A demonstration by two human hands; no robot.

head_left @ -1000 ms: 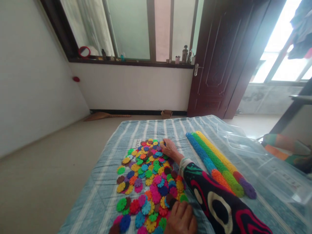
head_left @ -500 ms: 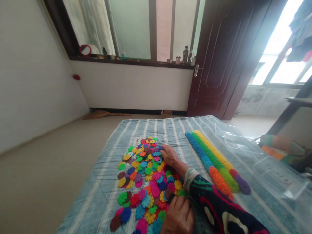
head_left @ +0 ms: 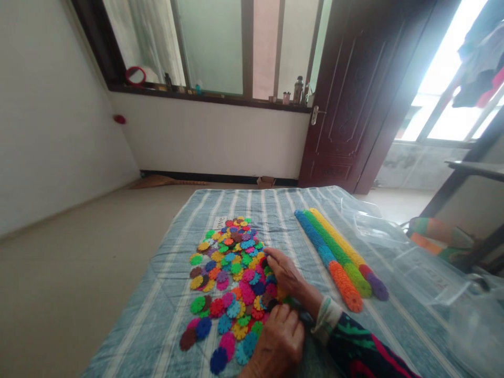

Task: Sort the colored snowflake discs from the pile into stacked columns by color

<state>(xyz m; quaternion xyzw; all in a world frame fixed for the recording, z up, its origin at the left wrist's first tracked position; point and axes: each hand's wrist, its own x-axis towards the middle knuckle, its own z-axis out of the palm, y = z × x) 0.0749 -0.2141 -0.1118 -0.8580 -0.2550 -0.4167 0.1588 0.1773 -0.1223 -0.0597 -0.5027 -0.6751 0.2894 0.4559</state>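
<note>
Colourful notched discs [head_left: 236, 268] lie in a loose, overlapping spread on a blue-and-white striped cloth [head_left: 157, 294]. At the spread's right edge is my right hand [head_left: 285, 273], its fingertips against the discs, its sleeve dark and patterned. Nearer to me, my left hand [head_left: 279, 336] has its fingers curled over the lower right of the spread, beside a black disc; what its fingers hold, if anything, is hidden. To the right lie three long rows of stacked discs: blue and orange [head_left: 323, 247], green [head_left: 338, 252], and yellow ending in purple [head_left: 346, 241].
Clear plastic boxes [head_left: 431, 275] stand along the cloth's right side. Behind the cloth are a broom [head_left: 157, 181] and a small cardboard box [head_left: 266, 181] on the floor. A dark red door [head_left: 350, 94] is at the back right.
My right hand has drawn back a little toward me along the discs' right edge. My left hand has shifted slightly left and up. The view has shifted slightly.
</note>
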